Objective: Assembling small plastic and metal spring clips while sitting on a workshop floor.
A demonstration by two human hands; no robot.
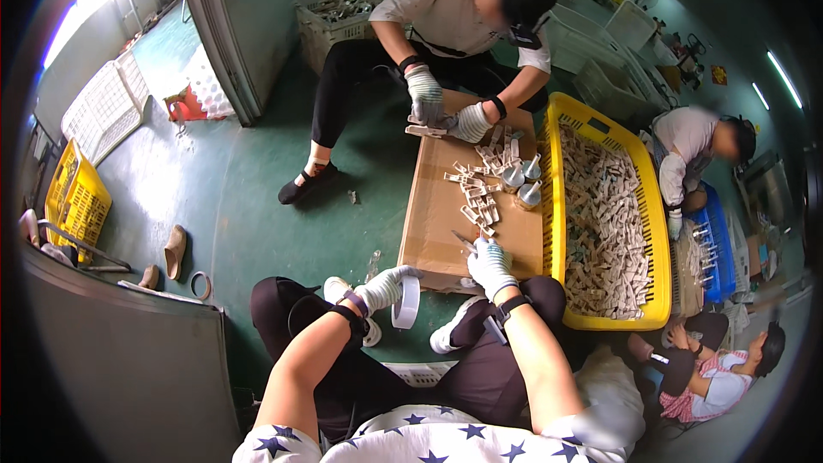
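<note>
- White roll (414,302), smooth, looks like tape: wide flat band, open round centre, stands on edge, slightly tilted.
- Left hand (381,290), in a striped glove, grasps roll by its upper edge; roll hangs just below the fingers, in front of the box's near edge.
- Right hand (491,268), also gloved, clenched round a pointed metal tool (464,241); tip sticks out ahead and left of the grip, over cardboard. Exact tool kind: can't tell.
- Cardboard box (437,206), brown, directly ahead of both grips.
- Pale clip-like parts (480,197) heaped just beyond the tool tip.
- Bottles (529,196), three, pointed nozzles, beyond right grip, beside the heap.
- Yellow basket (555,231), right of right grip, full of similar parts.
- Co-worker (441,9) sits opposite, beyond the heap, gloved hands at box's far edge.
</note>
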